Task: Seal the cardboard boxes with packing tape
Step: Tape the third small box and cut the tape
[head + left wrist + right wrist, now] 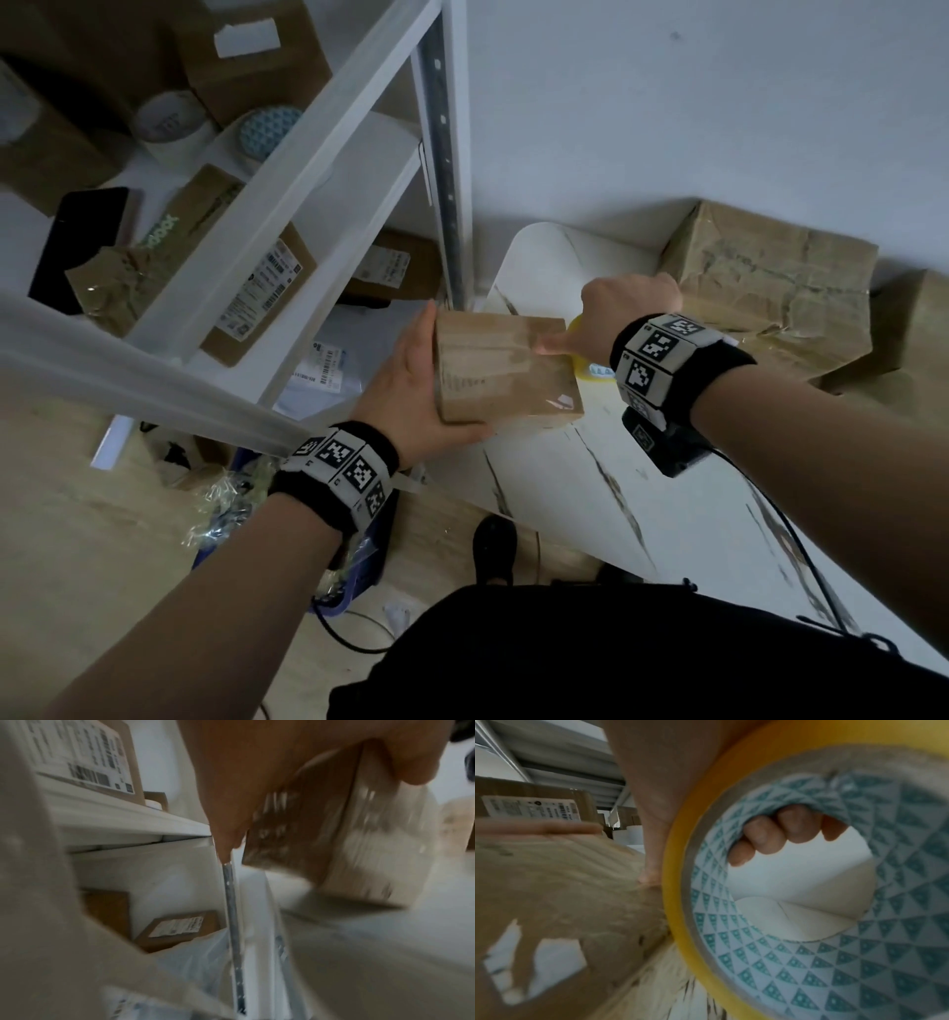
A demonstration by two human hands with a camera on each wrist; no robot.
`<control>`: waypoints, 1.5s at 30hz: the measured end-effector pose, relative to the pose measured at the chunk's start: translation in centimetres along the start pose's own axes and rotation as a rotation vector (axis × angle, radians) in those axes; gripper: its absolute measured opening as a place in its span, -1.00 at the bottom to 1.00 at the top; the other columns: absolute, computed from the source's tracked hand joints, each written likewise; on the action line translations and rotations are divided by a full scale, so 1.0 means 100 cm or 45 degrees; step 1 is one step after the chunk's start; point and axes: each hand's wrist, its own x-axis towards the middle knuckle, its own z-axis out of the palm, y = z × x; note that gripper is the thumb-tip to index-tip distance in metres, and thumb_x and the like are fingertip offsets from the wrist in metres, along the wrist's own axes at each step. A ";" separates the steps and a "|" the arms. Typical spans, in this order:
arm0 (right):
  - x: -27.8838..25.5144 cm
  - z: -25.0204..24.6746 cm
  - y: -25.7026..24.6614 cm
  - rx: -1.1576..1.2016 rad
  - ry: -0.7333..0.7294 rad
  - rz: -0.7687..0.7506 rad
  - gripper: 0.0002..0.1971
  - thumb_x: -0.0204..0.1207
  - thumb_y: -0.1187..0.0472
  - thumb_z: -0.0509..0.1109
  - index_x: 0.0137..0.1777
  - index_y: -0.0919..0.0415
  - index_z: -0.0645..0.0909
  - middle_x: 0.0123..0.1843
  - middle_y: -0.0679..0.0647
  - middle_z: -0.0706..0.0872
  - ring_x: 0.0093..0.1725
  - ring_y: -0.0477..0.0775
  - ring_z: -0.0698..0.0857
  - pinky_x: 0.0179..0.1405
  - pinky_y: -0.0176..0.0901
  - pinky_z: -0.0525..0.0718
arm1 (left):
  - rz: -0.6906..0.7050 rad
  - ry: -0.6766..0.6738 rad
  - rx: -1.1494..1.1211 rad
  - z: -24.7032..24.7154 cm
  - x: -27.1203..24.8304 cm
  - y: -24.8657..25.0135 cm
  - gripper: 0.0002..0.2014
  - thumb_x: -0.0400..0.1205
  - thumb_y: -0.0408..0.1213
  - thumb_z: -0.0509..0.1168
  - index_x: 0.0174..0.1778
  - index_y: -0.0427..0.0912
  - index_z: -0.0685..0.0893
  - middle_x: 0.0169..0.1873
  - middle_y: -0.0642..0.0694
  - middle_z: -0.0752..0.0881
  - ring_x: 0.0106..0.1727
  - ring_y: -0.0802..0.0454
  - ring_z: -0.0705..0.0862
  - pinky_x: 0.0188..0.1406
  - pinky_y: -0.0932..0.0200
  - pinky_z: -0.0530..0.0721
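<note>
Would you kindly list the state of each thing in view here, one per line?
Small box: closed, already taped, tilted, gripped at its left end.
Tape roll: held, fingers hooked through its core, beside the small box.
Left hand: grips the small box.
Right hand: holds the tape roll, thumb pressing the box top.
Large box: closed, crumpled, taped, resting on the table by the wall.

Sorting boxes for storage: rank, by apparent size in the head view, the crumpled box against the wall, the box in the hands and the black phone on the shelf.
1. Crumpled box, clearly largest.
2. Held box.
3. Black phone, looks smaller than the held box, but it lies farther away and partly hidden, so unsure.
</note>
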 end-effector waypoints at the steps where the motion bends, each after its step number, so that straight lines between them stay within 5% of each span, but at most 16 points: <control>1: -0.001 -0.001 -0.002 -0.004 0.009 -0.007 -0.28 0.23 -0.62 0.14 -0.38 0.13 0.45 -0.37 -0.01 0.54 -0.40 0.03 0.42 -0.10 -0.06 0.36 | -0.001 0.007 0.075 -0.003 -0.002 0.010 0.39 0.20 0.19 0.57 0.61 0.02 -0.41 0.65 -0.07 -0.28 0.67 -0.07 -0.14 0.64 -0.16 0.05; 5: -0.003 -0.005 -0.011 -0.031 0.048 -0.034 -0.30 0.24 -0.62 0.14 -0.39 0.10 0.45 -0.38 -0.02 0.56 -0.42 0.00 0.44 -0.22 -0.11 0.35 | 0.076 -0.080 0.640 -0.001 0.012 0.050 0.33 0.25 0.34 0.46 0.60 0.01 -0.43 0.59 -0.12 -0.46 0.60 -0.21 -0.46 0.57 -0.28 -0.30; 10: -0.008 -0.004 -0.007 -0.038 0.062 -0.073 -0.31 0.32 -0.58 0.08 -0.34 0.12 0.47 -0.33 0.01 0.56 -0.25 0.10 0.53 -0.14 -0.08 0.33 | -0.017 -0.268 0.917 0.020 0.036 0.063 0.31 0.29 0.46 0.31 0.62 -0.17 -0.38 0.65 -0.27 -0.27 0.60 -0.41 -0.35 0.46 -0.48 -0.32; 14: -0.014 0.002 0.013 0.315 0.068 -0.123 -0.41 0.47 -0.38 0.16 0.04 0.16 0.63 -0.04 0.07 0.68 0.03 0.16 0.60 0.04 -0.06 0.41 | 0.003 -0.214 0.898 0.025 0.038 0.056 0.27 0.29 0.50 0.25 0.63 -0.13 -0.34 0.64 -0.21 -0.09 0.63 -0.39 -0.21 0.48 -0.54 -0.24; 17: -0.015 0.003 0.026 0.652 0.057 -0.055 -0.35 0.40 -0.40 0.25 0.15 0.17 0.62 -0.06 0.05 0.60 0.10 0.15 0.62 -0.03 -0.10 0.51 | -0.012 -0.220 0.870 0.026 0.039 0.044 0.28 0.27 0.47 0.29 0.61 -0.07 -0.37 0.62 -0.16 -0.07 0.63 -0.35 -0.18 0.48 -0.52 -0.24; 20: -0.011 0.000 0.034 0.868 -0.034 -0.010 -0.35 0.34 -0.41 0.33 0.07 0.20 0.64 -0.14 0.02 0.58 -0.05 0.08 0.58 -0.11 -0.16 0.45 | -0.053 -0.224 0.819 0.027 0.036 0.031 0.26 0.29 0.44 0.31 0.61 -0.08 -0.36 0.59 -0.15 -0.07 0.63 -0.31 -0.15 0.50 -0.46 -0.22; 25: -0.005 0.010 0.044 0.694 -0.063 0.009 -0.37 0.31 -0.42 0.35 -0.38 0.25 0.56 -0.42 0.06 0.55 -0.30 0.09 0.58 -0.40 -0.16 0.39 | -0.051 -0.201 0.815 0.027 0.036 0.025 0.26 0.33 0.42 0.29 0.61 -0.18 -0.37 0.60 -0.17 -0.08 0.63 -0.27 -0.13 0.55 -0.43 -0.18; 28: -0.002 0.025 0.051 0.424 -0.060 0.071 -0.31 0.26 -0.48 0.33 -0.33 0.27 0.61 -0.35 0.12 0.59 -0.21 0.18 0.61 -0.32 -0.15 0.49 | -0.025 -0.207 0.811 0.029 0.037 0.023 0.28 0.30 0.45 0.28 0.61 -0.20 -0.36 0.60 -0.18 -0.08 0.62 -0.26 -0.10 0.55 -0.45 -0.15; 38: 0.010 0.034 0.051 0.458 -0.147 0.074 -0.25 0.20 -0.54 0.31 -0.51 0.27 0.42 -0.46 0.12 0.50 -0.34 0.15 0.55 -0.40 -0.11 0.45 | 0.036 -0.191 0.668 0.026 0.035 0.027 0.25 0.25 0.40 0.37 0.61 0.02 -0.33 0.54 -0.14 0.06 0.58 -0.22 0.04 0.54 -0.45 -0.10; 43: 0.003 0.014 0.063 0.562 -0.085 0.093 -0.21 0.21 -0.48 0.36 -0.24 0.40 0.67 -0.34 0.16 0.58 -0.28 0.14 0.55 -0.30 -0.12 0.46 | 0.084 -0.125 0.509 0.022 0.035 0.038 0.27 0.23 0.36 0.43 0.61 0.06 -0.32 0.47 -0.12 0.11 0.49 -0.15 0.16 0.51 -0.33 0.16; 45: 0.000 0.002 0.069 0.598 -0.045 0.096 -0.27 0.20 -0.47 0.39 -0.37 0.34 0.61 -0.42 0.13 0.51 -0.35 0.11 0.50 -0.36 -0.13 0.40 | 0.114 -0.082 0.391 0.021 0.038 0.044 0.26 0.22 0.32 0.46 0.60 0.10 -0.30 0.43 -0.09 0.11 0.45 -0.13 0.18 0.51 -0.27 0.24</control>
